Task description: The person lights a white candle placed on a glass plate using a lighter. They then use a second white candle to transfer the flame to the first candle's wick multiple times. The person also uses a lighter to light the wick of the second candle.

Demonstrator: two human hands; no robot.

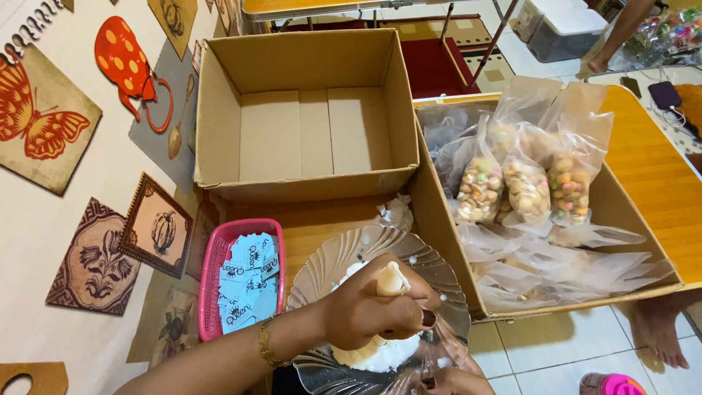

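near us, over a glass dish (333, 263), our left hand (369, 311) fingers wrap a soft piping bag (393, 280), best squeezed mid-body; we cannot tell how our right hand (453, 382) fingers sit.

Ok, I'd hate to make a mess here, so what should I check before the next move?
1. Left hand firmly closed on the cream-coloured piece: ok.
2. Glass plate directly under that hand: ok.
3. Right hand free: cannot tell, mostly out of view.
4. Plate fully supported: cannot tell, its near edge is cut off.
5. Cardboard box open and empty: ok.
6. Pink basket of blue labels beside the plate: ok.
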